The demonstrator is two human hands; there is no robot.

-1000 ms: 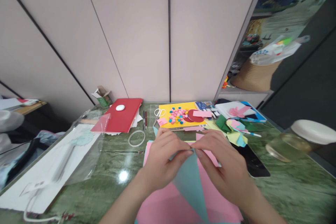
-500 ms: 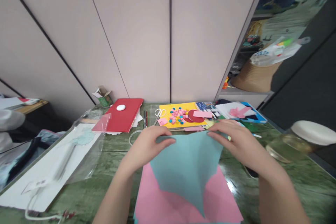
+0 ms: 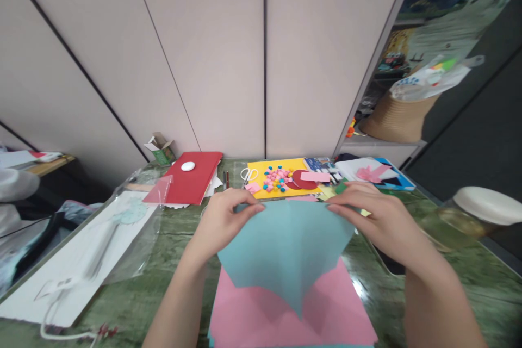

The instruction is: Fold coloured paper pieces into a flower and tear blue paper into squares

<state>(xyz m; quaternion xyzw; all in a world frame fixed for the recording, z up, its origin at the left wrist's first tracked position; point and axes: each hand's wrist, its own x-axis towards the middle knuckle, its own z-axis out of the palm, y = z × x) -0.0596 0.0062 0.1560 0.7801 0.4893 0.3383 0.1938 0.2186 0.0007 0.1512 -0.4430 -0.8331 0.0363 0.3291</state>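
Looks like a spread-and-hold step: left grip (image 3: 222, 222) and right grip (image 3: 377, 215) pinch the blue sheet (image 3: 285, 250) at its 11 and 1 o'clock, over pink paper (image 3: 253, 318). Next move probably calls for even tension.

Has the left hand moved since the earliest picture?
Yes, leftward: judged against the yellow paper, the left hand has gone from in front of it to mostly beyond its left edge.
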